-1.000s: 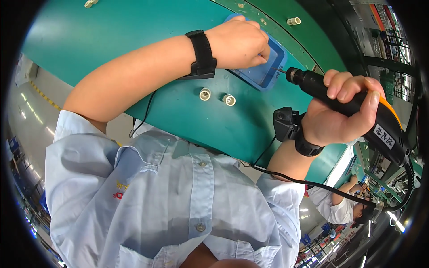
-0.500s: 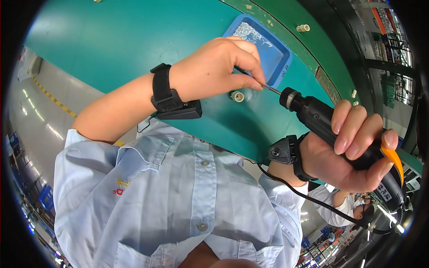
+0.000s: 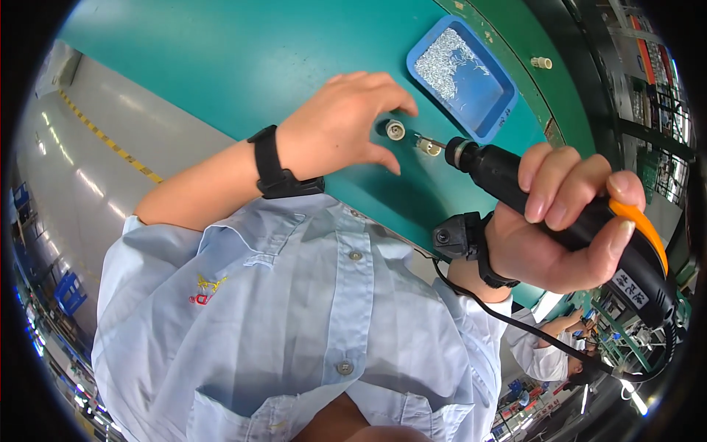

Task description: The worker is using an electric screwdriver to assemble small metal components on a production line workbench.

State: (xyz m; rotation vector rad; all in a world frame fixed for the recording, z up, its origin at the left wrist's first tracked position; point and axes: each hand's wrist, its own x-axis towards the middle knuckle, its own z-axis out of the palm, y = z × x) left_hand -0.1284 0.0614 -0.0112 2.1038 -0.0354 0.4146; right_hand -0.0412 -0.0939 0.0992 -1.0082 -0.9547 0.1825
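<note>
My right hand (image 3: 567, 221) grips a black electric screwdriver (image 3: 508, 174) with an orange lever. Its thin bit points left over the table, and a small silvery piece, perhaps a screw, shows at the tip. My left hand (image 3: 353, 121) is open, thumb and fingers spread around air, just left of a small cream cylindrical part (image 3: 395, 130) standing on the green table (image 3: 243, 66). A second cream part (image 3: 429, 147) is beneath the bit, partly covered by it. Beyond them sits a blue tray (image 3: 482, 132) holding many small silvery screws (image 3: 442, 62).
Another cream part (image 3: 541, 62) lies on the green ledge past the tray. A black cable (image 3: 537, 335) loops from the screwdriver's rear end. At the lower right a person in a white top (image 3: 545, 353) works. Striped tape (image 3: 110, 136) marks the floor at left.
My left hand has drawn back from the bit tip and opened. The screwdriver has shifted slightly left. The view has moved, revealing the tray more fully and the second cream part.
</note>
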